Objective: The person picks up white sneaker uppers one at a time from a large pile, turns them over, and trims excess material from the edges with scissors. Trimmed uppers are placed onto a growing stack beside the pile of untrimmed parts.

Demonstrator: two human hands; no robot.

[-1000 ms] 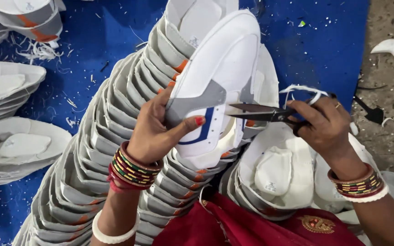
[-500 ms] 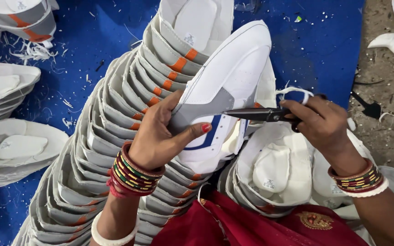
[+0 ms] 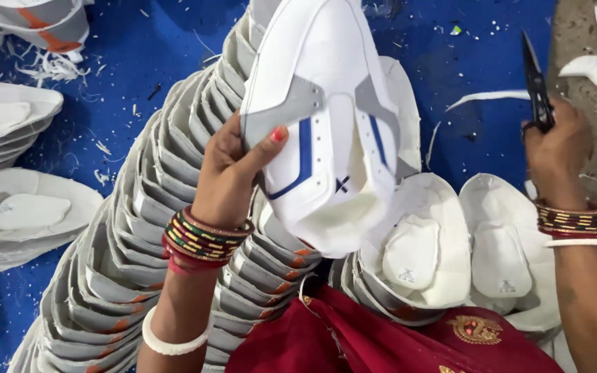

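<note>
Blue floor [image 3: 153,62], shoe upper [image 3: 326,117] in left hand [image 3: 233,173]

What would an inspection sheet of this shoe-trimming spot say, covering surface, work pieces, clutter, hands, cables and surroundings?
Surface: blue sheet, littered with white thread bits and scraps.
Job's things: white shoe upper with grey and blue panels, held up; black thread snips, blades pointing up, clear of the upper.
Clutter: long nested row of uppers; further stacks at left; two open uppers near the lap.
Hands: left hand grips the upper's edge; right hand closed around the snips.
Cables: nothing seen.
Surroundings: red cloth over the lap; bare gritty floor at right with white offcuts.
</note>
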